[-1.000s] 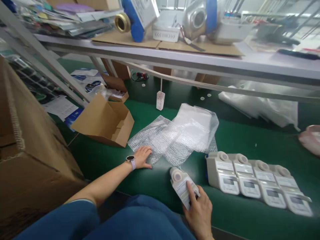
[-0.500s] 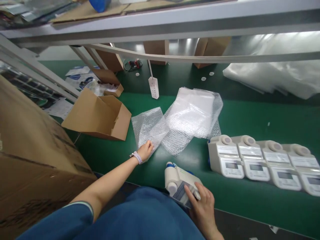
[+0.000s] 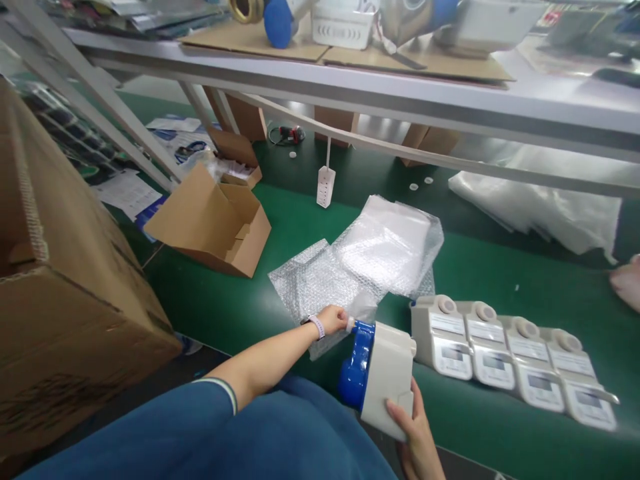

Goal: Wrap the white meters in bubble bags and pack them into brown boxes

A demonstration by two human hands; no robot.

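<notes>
My right hand (image 3: 415, 427) grips a meter (image 3: 390, 380) with a pale grey housing and a blue pipe body (image 3: 359, 373), holding it tilted over the front edge of the bench. My left hand (image 3: 333, 320) is closed in a pinch on the edge of a clear bubble-wrap bag (image 3: 303, 283), right beside the white-capped end of the blue pipe. Part of the bag lies behind my left wrist, so its mouth is partly hidden. A stack of more bubble-wrap bags (image 3: 387, 243) lies just beyond on the green bench.
Several similar meters (image 3: 493, 363) with small displays stand in a row at right. An open cardboard box (image 3: 215, 227) sits at left, near a large carton (image 3: 85, 320). A white power strip (image 3: 325, 187) hangs behind the bags. A shelf (image 3: 350, 90) crosses above. Part of a hand (image 3: 627, 283) shows at far right.
The meter has been raised and turned so its blue side faces left. My left hand has moved right to the meter's end, drawing the bag along. The view has shifted.
</notes>
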